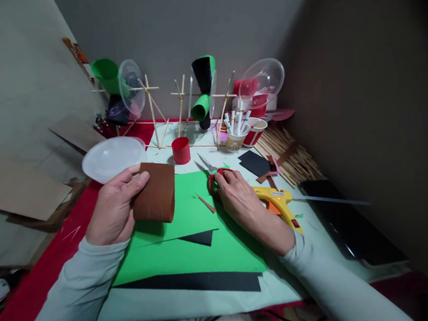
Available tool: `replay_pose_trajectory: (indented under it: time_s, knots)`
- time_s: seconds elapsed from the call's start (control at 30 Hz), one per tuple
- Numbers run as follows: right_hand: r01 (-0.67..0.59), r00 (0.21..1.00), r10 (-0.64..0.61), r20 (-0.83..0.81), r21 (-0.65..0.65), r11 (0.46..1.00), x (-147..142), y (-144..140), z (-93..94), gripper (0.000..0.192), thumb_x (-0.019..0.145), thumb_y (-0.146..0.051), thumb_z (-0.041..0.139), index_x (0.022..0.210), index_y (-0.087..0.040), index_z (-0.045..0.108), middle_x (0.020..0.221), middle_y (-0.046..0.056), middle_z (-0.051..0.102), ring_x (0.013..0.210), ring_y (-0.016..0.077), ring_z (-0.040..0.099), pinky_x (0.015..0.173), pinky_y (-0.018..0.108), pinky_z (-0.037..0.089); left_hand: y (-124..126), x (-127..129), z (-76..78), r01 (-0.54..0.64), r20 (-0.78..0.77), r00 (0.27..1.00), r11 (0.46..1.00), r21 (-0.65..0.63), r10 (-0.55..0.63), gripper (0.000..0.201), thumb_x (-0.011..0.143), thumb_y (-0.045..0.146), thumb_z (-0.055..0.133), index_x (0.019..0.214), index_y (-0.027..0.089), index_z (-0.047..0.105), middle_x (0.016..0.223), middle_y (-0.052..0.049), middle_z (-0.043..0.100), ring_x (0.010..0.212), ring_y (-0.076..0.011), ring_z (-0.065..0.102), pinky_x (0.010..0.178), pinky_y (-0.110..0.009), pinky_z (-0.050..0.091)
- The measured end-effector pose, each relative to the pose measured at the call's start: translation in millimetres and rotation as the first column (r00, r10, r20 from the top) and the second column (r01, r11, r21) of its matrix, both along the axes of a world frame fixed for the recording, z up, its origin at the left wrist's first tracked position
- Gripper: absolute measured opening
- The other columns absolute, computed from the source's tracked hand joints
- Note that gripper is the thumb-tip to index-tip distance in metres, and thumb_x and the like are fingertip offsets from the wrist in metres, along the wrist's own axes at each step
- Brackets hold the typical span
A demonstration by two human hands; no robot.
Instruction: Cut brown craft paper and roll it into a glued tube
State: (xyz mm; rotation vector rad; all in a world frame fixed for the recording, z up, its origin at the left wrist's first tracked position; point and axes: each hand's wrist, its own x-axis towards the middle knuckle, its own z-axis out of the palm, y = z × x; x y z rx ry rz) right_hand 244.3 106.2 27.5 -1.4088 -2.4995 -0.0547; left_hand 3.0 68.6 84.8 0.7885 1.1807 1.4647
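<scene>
My left hand point(116, 201) is closed on a folded piece of brown craft sheet point(155, 190), thumb on its near face, holding it above the green sheets. The brown piece bends over at its right edge. My right hand point(238, 193) has its fingers curled over the red handles of a pair of scissors point(212, 170), which lie with blades pointing away to the left. Green sheets point(202, 259) are spread beneath both hands. On them lie a thin brown scrap point(207, 203) and a black scrap point(201, 238). A yellow glue gun point(281, 202) sits right beside my right wrist.
Stick frames point(152, 111) with green and black cones stand at the back. Nearby are a red paper ring point(181, 150), a white bowl point(113, 158), a cup of white sticks point(235, 142), bamboo sticks point(290, 160) and a black phone-like slab point(346, 224). A black strip point(193, 282) lies in front.
</scene>
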Motion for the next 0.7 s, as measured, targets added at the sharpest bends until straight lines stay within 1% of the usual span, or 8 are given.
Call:
replay_pose_trajectory:
  time_s: [0.1, 0.17, 0.3, 0.4, 0.5, 0.57, 0.67, 0.7]
  knots:
    - [0.003, 0.999, -0.004, 0.033, 0.027, 1.000, -1, 0, 1.9, 0.038, 0.092, -0.002, 0.039, 0.126, -0.005, 0.056, 0.119, 0.023, 0.058, 0.104, 0.0310, 0.048, 0.094, 0.045, 0.046, 1, 0, -1.8, 0.034, 0.015, 0.999, 0.999, -0.010, -0.034, 0.045, 0.062, 0.028, 0.089, 0.101, 0.019, 0.069, 0.085, 0.001, 0.077, 0.075, -0.0165, 0.071, 0.059, -0.020, 0.056]
    - [0.006, 0.999, -0.008, 0.051, 0.038, 0.999, -2, 0, 3.0, 0.040, 0.093, -0.002, 0.038, 0.130, -0.004, 0.054, 0.121, 0.023, 0.057, 0.107, 0.0321, 0.047, 0.095, 0.047, 0.046, 1, 2, -6.4, 0.076, 0.023, 0.997, 0.997, -0.028, -0.075, 0.044, 0.062, 0.030, 0.090, 0.097, 0.018, 0.068, 0.082, 0.001, 0.076, 0.073, -0.0151, 0.069, 0.061, -0.020, 0.054]
    - [0.005, 0.996, -0.008, 0.086, 0.031, 1.000, -7, 4, 6.2, 0.043, 0.094, 0.000, 0.035, 0.133, -0.007, 0.052, 0.123, 0.023, 0.057, 0.111, 0.0319, 0.048, 0.095, 0.046, 0.046, 2, 12, -26.9, 0.206, 0.018, 0.978, 0.972, -0.114, -0.206, 0.040, 0.062, 0.033, 0.089, 0.088, 0.016, 0.065, 0.075, 0.001, 0.071, 0.066, -0.0133, 0.065, 0.061, -0.022, 0.052]
    - [0.004, 0.994, -0.005, 0.108, 0.013, 1.000, -9, 12, 13.5, 0.043, 0.096, 0.001, 0.034, 0.134, -0.006, 0.052, 0.125, 0.024, 0.057, 0.111, 0.0315, 0.049, 0.093, 0.043, 0.045, 3, 19, -45.2, 0.295, -0.034, 0.951, 0.937, -0.185, -0.306, 0.022, 0.081, 0.030, 0.079, 0.085, 0.014, 0.064, 0.074, 0.001, 0.067, 0.061, -0.0113, 0.060, 0.057, -0.023, 0.049]
    - [0.000, 0.994, -0.001, 0.107, 0.007, 1.000, -8, 15, 24.2, 0.038, 0.098, 0.000, 0.033, 0.129, -0.005, 0.055, 0.133, 0.026, 0.054, 0.113, 0.0312, 0.049, 0.092, 0.042, 0.044, 5, 19, -57.9, 0.292, -0.103, 0.943, 0.934, -0.206, -0.317, 0.016, 0.094, 0.029, 0.066, 0.088, 0.015, 0.063, 0.077, 0.003, 0.062, 0.060, -0.0099, 0.057, 0.055, -0.024, 0.050]
    - [-0.035, 0.994, 0.036, 0.101, -0.009, 0.999, -7, 11, 29.7, 0.032, 0.100, -0.003, 0.035, 0.119, -0.008, 0.061, 0.128, 0.022, 0.058, 0.110, 0.0281, 0.052, 0.092, 0.039, 0.045, 7, 15, -62.6, 0.274, -0.139, 0.942, 0.940, -0.205, -0.305, 0.017, 0.095, 0.032, 0.065, 0.093, 0.015, 0.064, 0.080, 0.002, 0.063, 0.062, -0.0103, 0.058, 0.057, -0.025, 0.052]
    - [-0.141, 0.983, 0.148, 0.109, -0.068, 0.988, -9, -6, 29.5, 0.017, 0.102, -0.014, 0.048, 0.103, -0.016, 0.065, 0.106, 0.010, 0.068, 0.098, 0.0218, 0.059, 0.087, 0.031, 0.047, 10, 11, -66.3, 0.268, -0.179, 0.935, 0.941, -0.206, -0.306, 0.020, 0.096, 0.034, 0.064, 0.101, 0.015, 0.064, 0.089, 0.000, 0.065, 0.068, -0.0121, 0.062, 0.061, -0.028, 0.054]
    - [-0.165, 0.978, 0.175, 0.117, -0.084, 0.983, -11, -12, 27.0, 0.013, 0.101, -0.017, 0.052, 0.101, -0.017, 0.065, 0.102, 0.009, 0.069, 0.095, 0.0213, 0.060, 0.086, 0.030, 0.048, 10, 10, -67.1, 0.270, -0.191, 0.932, 0.941, -0.206, -0.309, 0.021, 0.096, 0.035, 0.064, 0.103, 0.015, 0.064, 0.091, -0.001, 0.066, 0.070, -0.0128, 0.063, 0.062, -0.028, 0.055]
